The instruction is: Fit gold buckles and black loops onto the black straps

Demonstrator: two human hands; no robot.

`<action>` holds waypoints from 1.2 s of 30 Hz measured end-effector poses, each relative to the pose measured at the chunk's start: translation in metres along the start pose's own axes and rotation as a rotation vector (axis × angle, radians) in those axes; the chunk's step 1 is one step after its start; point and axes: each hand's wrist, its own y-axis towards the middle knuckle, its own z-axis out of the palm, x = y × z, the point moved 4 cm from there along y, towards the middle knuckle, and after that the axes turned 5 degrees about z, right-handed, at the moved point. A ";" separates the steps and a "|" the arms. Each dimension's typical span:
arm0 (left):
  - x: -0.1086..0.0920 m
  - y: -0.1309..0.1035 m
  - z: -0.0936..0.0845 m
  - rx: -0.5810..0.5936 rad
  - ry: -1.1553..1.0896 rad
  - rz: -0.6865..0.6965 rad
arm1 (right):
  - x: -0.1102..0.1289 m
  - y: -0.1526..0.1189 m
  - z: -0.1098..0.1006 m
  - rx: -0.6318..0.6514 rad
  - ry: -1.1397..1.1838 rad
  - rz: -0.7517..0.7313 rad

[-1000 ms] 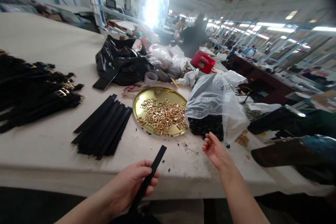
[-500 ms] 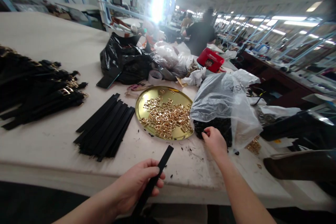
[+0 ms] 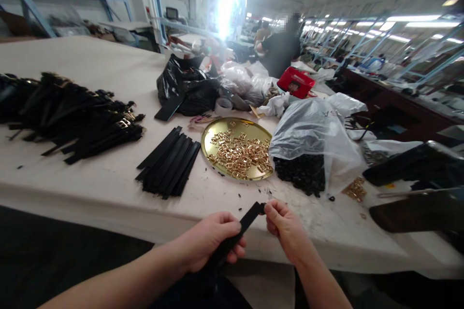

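A flat black strap [image 3: 251,216] is gripped in my left hand [image 3: 212,239], thumb on top, its squared end pointing up and right. At that end, the fingertips of my right hand [image 3: 286,224] pinch a small black piece [image 3: 262,208], perhaps a loop; it meets the strap's tip, and my fingers partly cover it. Beyond my hands lies a round gold tray [image 3: 206,141] with many gold buckles [image 3: 242,157]. To its right, many small black pieces [image 3: 300,174] spill from a translucent plastic bag [image 3: 308,125]. Left of the tray is a stack of black straps [image 3: 168,164].
A large pile of black straps with gold buckles [image 3: 72,120] spreads over the table's left. Behind the tray are a black plastic bag [image 3: 195,87] and a red container [image 3: 296,82]. Dark rolls [image 3: 409,210] lie at the right. A person in dark clothing [image 3: 281,50] is further back.
My right hand has come back from the black pieces by the bag to the strap's end, with a small black piece. The left hand and strap have shifted slightly right; the view has turned left.
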 end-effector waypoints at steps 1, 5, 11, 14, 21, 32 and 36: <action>0.001 -0.002 -0.001 0.000 0.027 0.019 | -0.003 -0.005 0.005 0.005 0.048 0.003; 0.007 -0.009 -0.005 0.002 0.049 -0.013 | -0.010 -0.018 0.018 0.026 0.138 0.018; 0.017 -0.016 -0.008 0.023 -0.009 -0.107 | -0.023 -0.026 0.024 -0.005 0.171 0.055; 0.020 -0.017 -0.009 0.014 -0.009 -0.155 | -0.029 -0.027 0.024 0.011 0.140 0.106; 0.019 -0.011 -0.006 0.054 -0.110 -0.213 | -0.039 -0.026 0.023 0.036 0.081 0.196; 0.018 0.005 -0.013 0.121 0.099 -0.117 | -0.036 -0.015 0.019 -0.050 -0.205 0.169; 0.012 0.009 -0.014 0.178 0.235 -0.074 | -0.029 -0.013 0.019 -0.088 -0.280 0.111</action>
